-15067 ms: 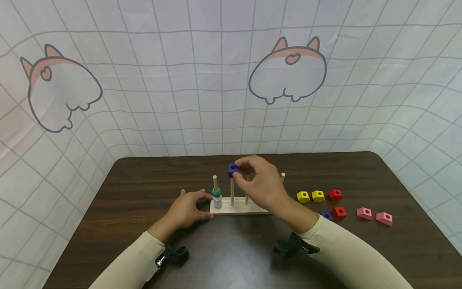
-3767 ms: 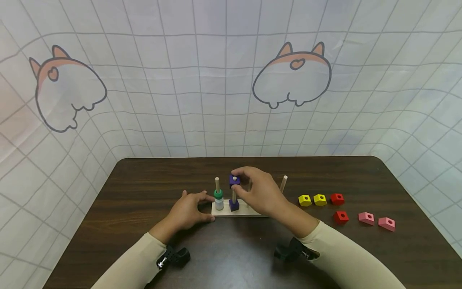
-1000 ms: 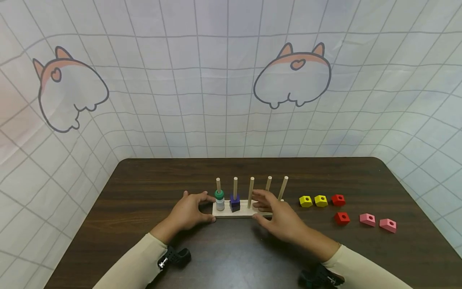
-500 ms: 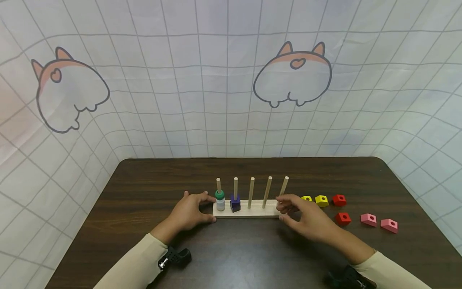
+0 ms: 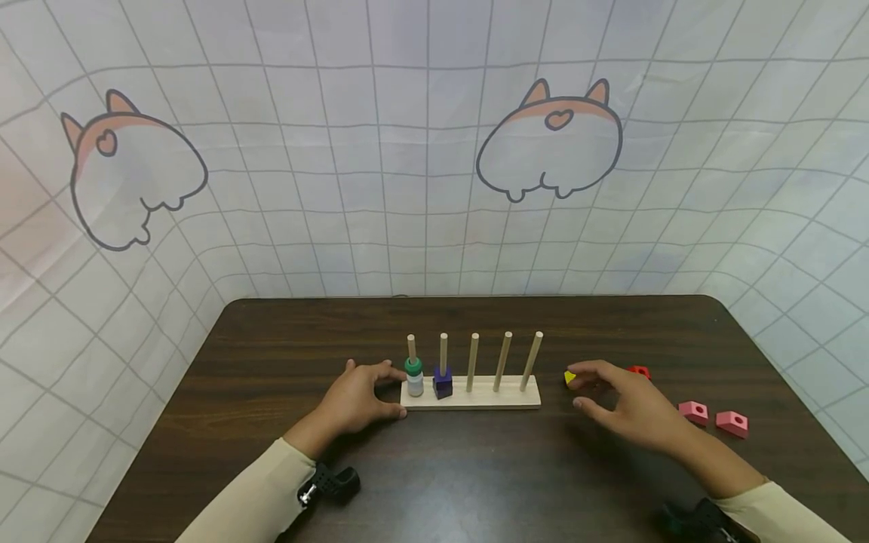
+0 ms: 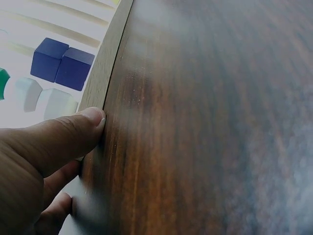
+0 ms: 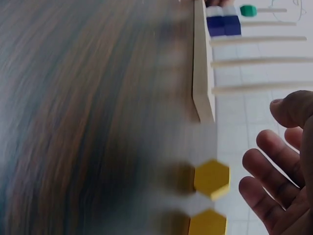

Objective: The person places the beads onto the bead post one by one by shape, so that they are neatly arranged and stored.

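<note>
The right grip, parted and holding nothing, has a yellow block just beside it: probably light, hard, smooth, best pinched across opposite sides. The left grip pinches the near end of the pegboard.

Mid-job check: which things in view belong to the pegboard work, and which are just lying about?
Belong to the job:
pegboard, its end gripped by the left hand
green piece, white pieces and purple blocks, threaded on pegs
yellow blocks, red block (partly hidden), pink blocks: loose, but probably for stacking

Just around it:
table
printed backdrop
wrist devices
</note>
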### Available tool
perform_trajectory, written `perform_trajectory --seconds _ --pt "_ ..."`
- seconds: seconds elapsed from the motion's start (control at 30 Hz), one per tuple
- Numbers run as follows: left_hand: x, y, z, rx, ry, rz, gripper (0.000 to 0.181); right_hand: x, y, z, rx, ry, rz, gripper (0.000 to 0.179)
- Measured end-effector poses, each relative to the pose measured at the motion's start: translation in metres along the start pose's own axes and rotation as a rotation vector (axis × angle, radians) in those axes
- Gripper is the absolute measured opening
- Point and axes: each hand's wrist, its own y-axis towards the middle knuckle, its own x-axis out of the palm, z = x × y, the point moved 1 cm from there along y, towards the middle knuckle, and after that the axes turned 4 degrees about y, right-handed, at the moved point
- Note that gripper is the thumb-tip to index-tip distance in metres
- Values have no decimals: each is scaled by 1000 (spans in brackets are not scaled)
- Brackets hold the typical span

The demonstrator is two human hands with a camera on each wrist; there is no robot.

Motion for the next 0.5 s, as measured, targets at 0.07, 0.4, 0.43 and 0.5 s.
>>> perform_trajectory --seconds 0.07,0.4,0.43,0.5 --pt "0 0 0 0 0 1 52 -5 -4 3 1 -18 17 48" --pt "-1 0 -1 4 2 -2 52 -26 -23 22 60 -98 59 48" --pt "-1 0 -1 4 3 -2 52 -27 -25 24 68 -107 59 48" --pt "0 0 -1 3 5 -3 52 -30 -29 28 75 -116 65 48"
